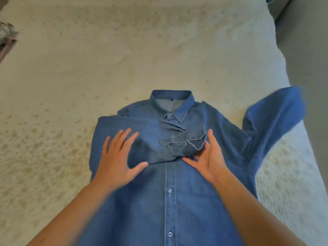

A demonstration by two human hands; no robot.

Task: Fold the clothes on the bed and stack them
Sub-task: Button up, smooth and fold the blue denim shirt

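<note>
Spread flat on the cream textured bedspread (124, 50), a blue denim button-up shirt (168, 201) was pressed at twelve o'clock by the flat-fingered, ungrasping left hand (117, 157) and right hand (209, 158).

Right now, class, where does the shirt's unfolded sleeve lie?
In the head view the unfolded sleeve spreads to the right of the denim shirt, beyond the right hand, reaching the bed's right edge.

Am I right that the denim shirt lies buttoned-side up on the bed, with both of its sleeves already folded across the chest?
Not quite. The head view shows the denim shirt buttoned-side up on the bed, but only one sleeve is folded across the chest, under the left hand and beside the right hand. The other sleeve lies spread out toward the bed's edge.
</note>
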